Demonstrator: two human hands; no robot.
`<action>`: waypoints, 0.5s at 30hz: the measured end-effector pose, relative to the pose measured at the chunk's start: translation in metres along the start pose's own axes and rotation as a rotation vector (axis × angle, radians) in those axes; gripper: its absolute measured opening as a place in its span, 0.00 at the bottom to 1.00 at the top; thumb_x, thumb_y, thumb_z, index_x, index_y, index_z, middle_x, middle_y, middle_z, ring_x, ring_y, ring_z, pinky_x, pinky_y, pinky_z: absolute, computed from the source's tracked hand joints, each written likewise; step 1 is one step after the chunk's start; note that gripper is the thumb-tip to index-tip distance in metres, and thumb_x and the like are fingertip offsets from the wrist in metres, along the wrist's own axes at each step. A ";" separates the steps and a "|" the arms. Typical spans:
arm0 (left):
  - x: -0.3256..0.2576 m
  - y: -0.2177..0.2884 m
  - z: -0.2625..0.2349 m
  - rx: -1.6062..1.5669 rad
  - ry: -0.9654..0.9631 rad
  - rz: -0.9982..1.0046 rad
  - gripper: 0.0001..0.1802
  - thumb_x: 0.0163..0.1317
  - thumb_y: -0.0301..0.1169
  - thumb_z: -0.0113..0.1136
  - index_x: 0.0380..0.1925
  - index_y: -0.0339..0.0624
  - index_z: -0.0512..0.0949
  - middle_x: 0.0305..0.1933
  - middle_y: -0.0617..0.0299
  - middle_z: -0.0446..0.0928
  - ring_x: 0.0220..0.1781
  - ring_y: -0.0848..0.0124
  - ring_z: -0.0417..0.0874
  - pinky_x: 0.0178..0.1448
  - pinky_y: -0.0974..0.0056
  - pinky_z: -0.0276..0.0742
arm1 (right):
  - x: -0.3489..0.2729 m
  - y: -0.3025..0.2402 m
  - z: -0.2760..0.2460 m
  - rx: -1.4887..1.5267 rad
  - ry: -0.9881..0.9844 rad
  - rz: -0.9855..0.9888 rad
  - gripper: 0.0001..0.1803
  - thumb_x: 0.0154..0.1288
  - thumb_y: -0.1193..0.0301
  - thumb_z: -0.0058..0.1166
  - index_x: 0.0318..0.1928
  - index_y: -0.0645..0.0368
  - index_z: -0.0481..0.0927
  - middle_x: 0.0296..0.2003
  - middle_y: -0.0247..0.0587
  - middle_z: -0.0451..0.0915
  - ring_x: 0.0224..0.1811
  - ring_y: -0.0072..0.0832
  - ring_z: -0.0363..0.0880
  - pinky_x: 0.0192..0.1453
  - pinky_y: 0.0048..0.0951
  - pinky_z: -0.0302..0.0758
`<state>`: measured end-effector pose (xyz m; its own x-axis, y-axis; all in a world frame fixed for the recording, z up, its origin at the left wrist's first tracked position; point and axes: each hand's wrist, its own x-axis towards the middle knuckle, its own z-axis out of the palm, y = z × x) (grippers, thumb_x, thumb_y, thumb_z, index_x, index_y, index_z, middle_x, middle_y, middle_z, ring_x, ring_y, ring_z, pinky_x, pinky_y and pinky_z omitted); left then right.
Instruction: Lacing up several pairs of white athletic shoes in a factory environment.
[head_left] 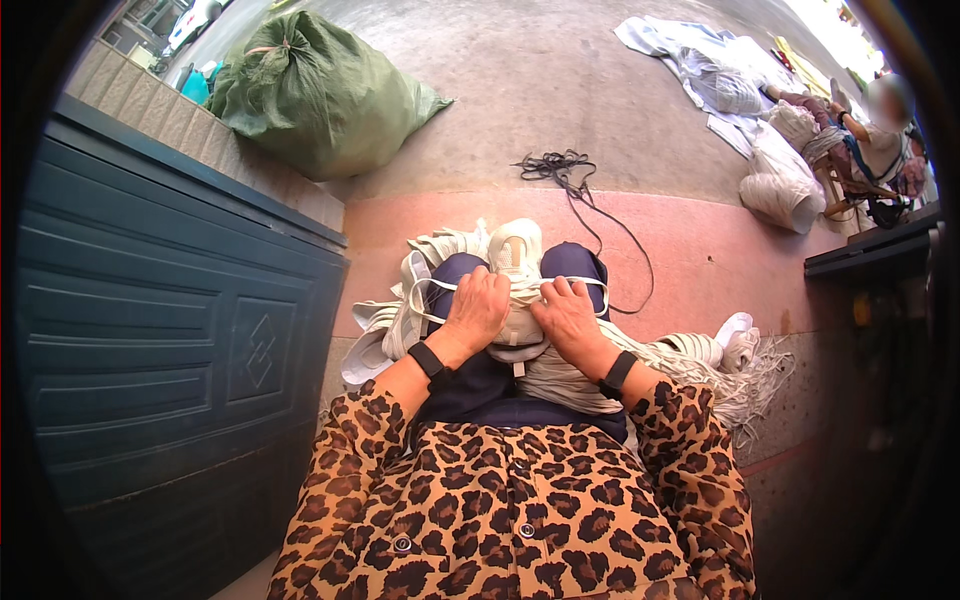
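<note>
A cream-white sneaker (517, 245) rests between my knees, its toe pointing away from me and its heel toward my lap. My left hand (482, 308) is closed in a pinch on a white shoelace (440, 284) at the left of the shoe's opening; a loop of it hangs over my left knee. On the other side my right hand (570, 318) pinches the lace too, with a loose length (596, 283) running out over my right knee. My fingers hide part of the lacing.
White shoes (400, 310) are heaped by my left leg. To my right lie loose white laces (745, 385) and more shoes (735, 335). A black cord (560, 170) trails over the floor ahead. Beyond are a green sack (320, 100), white bundles (780, 180) and a seated person (880, 150). A blue door (180, 300) stands left.
</note>
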<state>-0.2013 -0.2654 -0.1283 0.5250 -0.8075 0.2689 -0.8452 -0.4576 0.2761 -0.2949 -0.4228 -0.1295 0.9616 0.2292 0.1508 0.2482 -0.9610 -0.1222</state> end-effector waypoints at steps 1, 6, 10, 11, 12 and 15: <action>0.000 0.000 -0.001 0.003 -0.017 0.007 0.10 0.42 0.26 0.59 0.24 0.38 0.68 0.26 0.53 0.71 0.34 0.57 0.71 0.36 0.54 0.68 | 0.000 0.000 0.002 -0.004 0.061 -0.026 0.07 0.47 0.71 0.49 0.30 0.55 0.75 0.33 0.37 0.72 0.41 0.32 0.69 0.42 0.32 0.62; 0.013 -0.006 0.004 -0.531 -0.174 -0.320 0.07 0.48 0.28 0.58 0.26 0.36 0.73 0.28 0.52 0.75 0.34 0.61 0.75 0.37 0.60 0.70 | 0.006 -0.010 -0.011 0.186 0.273 -0.113 0.09 0.50 0.73 0.46 0.34 0.58 0.71 0.37 0.39 0.73 0.46 0.34 0.70 0.52 0.37 0.63; 0.036 -0.004 0.017 -0.847 -0.304 -0.440 0.09 0.42 0.32 0.62 0.21 0.38 0.77 0.24 0.52 0.77 0.28 0.63 0.79 0.35 0.62 0.73 | 0.025 -0.015 -0.086 0.731 0.454 0.016 0.12 0.52 0.84 0.47 0.39 0.61 0.68 0.32 0.47 0.73 0.38 0.39 0.75 0.50 0.35 0.71; 0.041 -0.001 0.020 -0.870 -0.310 -0.379 0.08 0.42 0.32 0.61 0.21 0.39 0.78 0.24 0.53 0.77 0.28 0.64 0.79 0.35 0.63 0.73 | 0.031 -0.012 -0.112 0.997 0.510 0.065 0.10 0.57 0.84 0.45 0.39 0.61 0.68 0.30 0.44 0.73 0.33 0.33 0.76 0.45 0.31 0.73; 0.044 0.002 0.021 -0.797 -0.390 -0.361 0.08 0.43 0.32 0.61 0.23 0.39 0.79 0.25 0.52 0.78 0.30 0.63 0.80 0.36 0.62 0.73 | 0.030 -0.008 -0.140 1.052 0.655 0.069 0.08 0.61 0.84 0.43 0.41 0.62 0.67 0.28 0.39 0.73 0.28 0.27 0.76 0.41 0.28 0.74; 0.047 0.004 0.018 -0.649 -0.455 -0.282 0.08 0.47 0.32 0.57 0.27 0.41 0.80 0.28 0.50 0.78 0.34 0.58 0.80 0.40 0.58 0.74 | 0.027 0.014 -0.201 1.144 1.177 -0.063 0.07 0.68 0.75 0.40 0.44 0.65 0.65 0.25 0.39 0.73 0.23 0.23 0.71 0.36 0.33 0.77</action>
<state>-0.1818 -0.3118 -0.1308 0.4984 -0.8302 -0.2497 -0.3900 -0.4719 0.7907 -0.2888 -0.4615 0.0695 0.4674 -0.4899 0.7359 0.7477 -0.2251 -0.6247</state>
